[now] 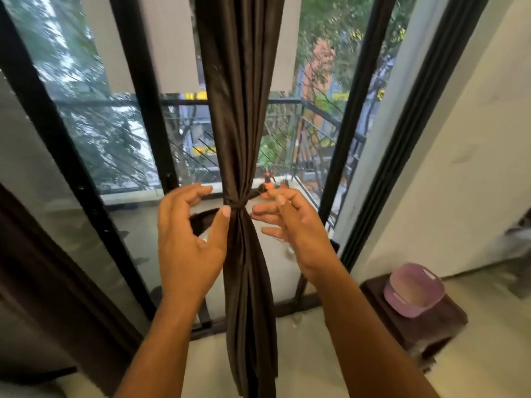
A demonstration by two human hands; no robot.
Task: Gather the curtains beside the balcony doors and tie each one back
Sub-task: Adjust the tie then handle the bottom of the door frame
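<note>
A dark brown curtain (241, 110) hangs in front of the balcony doors (138, 110), gathered into a narrow bundle. A tie band (237, 203) of the same dark cloth cinches it at mid height. The band's ends stick out to both sides behind my hands. My left hand (189, 239) is just left of the bundle, its thumb tip touching the curtain at the band and its fingers loosely curled around nothing. My right hand (290, 222) hovers just right of the band, fingers relaxed and slightly blurred, a small gap away from the cloth.
A second dark curtain (31, 268) hangs at the left edge. To the right, a purple tub (413, 291) sits on a low dark stool (431, 328) by the white wall. Beyond the glass are the balcony railing (316, 124) and an orange spray bottle (268, 186).
</note>
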